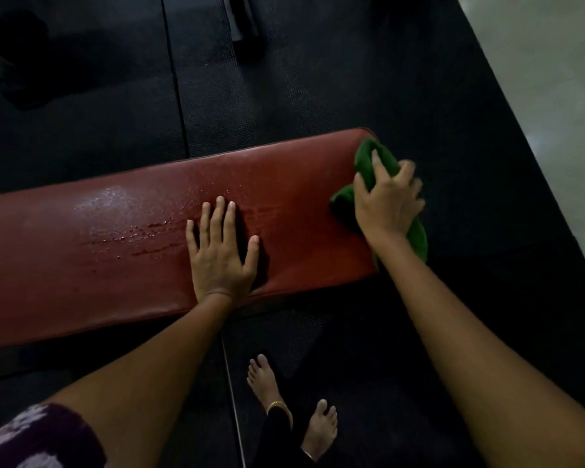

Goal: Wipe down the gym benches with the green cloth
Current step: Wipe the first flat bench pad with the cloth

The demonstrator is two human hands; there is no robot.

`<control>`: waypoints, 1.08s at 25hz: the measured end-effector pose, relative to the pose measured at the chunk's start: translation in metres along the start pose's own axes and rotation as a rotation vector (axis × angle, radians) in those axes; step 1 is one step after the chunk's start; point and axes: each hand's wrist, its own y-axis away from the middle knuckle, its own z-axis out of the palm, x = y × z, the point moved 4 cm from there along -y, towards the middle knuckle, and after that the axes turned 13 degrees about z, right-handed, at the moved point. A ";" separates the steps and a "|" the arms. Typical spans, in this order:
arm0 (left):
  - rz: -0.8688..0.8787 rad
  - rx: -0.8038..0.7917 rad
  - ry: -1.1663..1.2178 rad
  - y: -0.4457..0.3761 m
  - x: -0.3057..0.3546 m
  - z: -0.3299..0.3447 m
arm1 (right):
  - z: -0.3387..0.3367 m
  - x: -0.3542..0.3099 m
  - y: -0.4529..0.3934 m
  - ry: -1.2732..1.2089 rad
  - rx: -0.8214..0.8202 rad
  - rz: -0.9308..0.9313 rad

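The right hand [387, 201] grips the bunched green cloth [372, 160] at the very end of the red bench pad [115, 265], fingers curled round the fabric, with part of the cloth hanging off the end edge below the wrist. The left hand [222, 248] lies flat on the pad, fingers straight and slightly spread, bracing just left of the cloth hand

Likely trouble, as I judge it: with the cloth already at the end edge, another stroke outward would carry it off the pad and the hanging tail could drag on the black rubber floor mat [419, 96], picking up grit that then goes back on the vinyl. Left of the bracing hand sits a wet patch [132, 228] of droplets and streaks; if the strokes stop short of it, that moisture stays. The flat palm rests close to the damp area, so it may slide if weight is put on it

Room to move: beyond the right hand there is only mat, no pad. The long run of pad stretches away left of the left hand, unobstructed. The near edge lies under the left wrist, the far edge a little beyond the fingertips. Bare feet [318, 423] stand on the mat below the right forearm, near the bench side
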 end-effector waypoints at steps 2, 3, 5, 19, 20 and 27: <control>0.002 0.004 0.001 0.001 -0.002 0.000 | 0.004 -0.028 -0.009 0.054 -0.012 0.015; 0.006 0.007 0.001 0.001 -0.003 0.000 | 0.009 -0.040 0.000 0.108 -0.014 -0.053; 0.007 0.011 -0.008 0.002 -0.004 0.000 | 0.024 -0.059 0.038 0.195 -0.066 -0.275; 0.011 -0.004 0.007 0.002 -0.001 0.002 | 0.021 -0.057 0.017 0.292 -0.083 -0.247; 0.010 -0.003 0.006 0.003 -0.003 0.001 | 0.028 -0.058 0.039 0.306 -0.082 -0.329; 0.010 0.001 0.024 0.002 0.001 0.003 | 0.011 0.045 0.085 0.328 0.062 -0.532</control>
